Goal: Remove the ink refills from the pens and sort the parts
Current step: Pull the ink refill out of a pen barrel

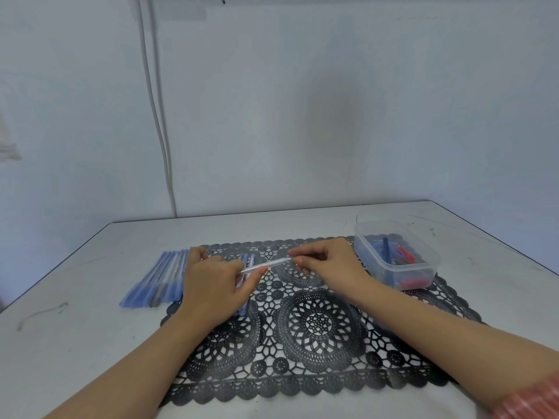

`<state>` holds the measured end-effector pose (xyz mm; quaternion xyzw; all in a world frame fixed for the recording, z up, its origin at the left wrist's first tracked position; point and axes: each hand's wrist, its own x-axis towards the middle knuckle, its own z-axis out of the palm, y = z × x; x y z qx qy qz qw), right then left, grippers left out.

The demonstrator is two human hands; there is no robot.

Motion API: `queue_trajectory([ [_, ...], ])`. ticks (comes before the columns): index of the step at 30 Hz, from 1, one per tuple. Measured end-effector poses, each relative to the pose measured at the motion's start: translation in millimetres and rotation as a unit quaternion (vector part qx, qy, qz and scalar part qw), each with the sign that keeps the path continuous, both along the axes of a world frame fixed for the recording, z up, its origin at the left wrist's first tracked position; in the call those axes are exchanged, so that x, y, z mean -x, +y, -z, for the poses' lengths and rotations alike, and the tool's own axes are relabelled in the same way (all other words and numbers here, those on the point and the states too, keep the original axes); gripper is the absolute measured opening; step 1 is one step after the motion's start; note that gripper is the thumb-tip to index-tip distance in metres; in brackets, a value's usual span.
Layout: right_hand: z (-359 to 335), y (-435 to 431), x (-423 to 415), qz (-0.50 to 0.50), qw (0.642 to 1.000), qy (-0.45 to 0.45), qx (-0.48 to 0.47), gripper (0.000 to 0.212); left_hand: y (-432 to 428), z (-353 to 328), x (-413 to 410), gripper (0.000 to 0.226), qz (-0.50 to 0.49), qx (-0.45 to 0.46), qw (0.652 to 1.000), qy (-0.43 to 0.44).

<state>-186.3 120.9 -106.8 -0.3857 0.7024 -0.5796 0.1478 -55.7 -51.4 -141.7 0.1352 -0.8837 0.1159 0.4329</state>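
Pen [266, 264] with a clear barrel sits just left of the frame's centre, held slanting above the mat with its right end higher. The left hand [211, 281] pinches its lower left end between thumb and curled fingers. The right hand [328, 264] pinches its upper right end with thumb and fingertips. What the right fingertips hold exactly is too small to tell.

A few more blue pens [248, 260] lie partly hidden behind the left hand. Further left, a row of blue pens [160, 281] lies side by side, partly on the bare table and touching the mat's left edge.

On the right side of the frame a clear plastic box [393, 275] stands on the mat's upper right corner. Inside it lie a dark blue thin stick [386, 249] and some red pieces [405, 254].

The black lace mat [317, 322] fills the lower middle of the frame, spread on a white table [90, 343]. A pink striped sleeve [532, 400] shows in the lower right corner. A white cable [157, 116] runs down the pale wall in the upper left.
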Motion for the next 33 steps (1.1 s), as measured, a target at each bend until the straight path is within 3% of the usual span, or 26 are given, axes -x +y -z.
queue_trajectory([
  [20, 5.0, -1.2, -4.8, -0.043, 0.998, 0.032, 0.016, 0.021, 0.8, -0.8, -0.8, 0.051, 0.006, 0.009, 1.000, -0.013],
  [27, 7.2, -1.5, -3.7, -0.044, 0.998, 0.040, 0.005, 0.010, 1.9, -0.1, 0.0, 0.048, 0.006, -0.004, 1.000, 0.001],
  [33, 8.9, -0.3, -4.9, -0.041, 0.993, 0.107, -0.022, 0.024, 2.9, -0.6, -1.3, 0.049, 0.022, 0.008, 1.000, -0.008],
])
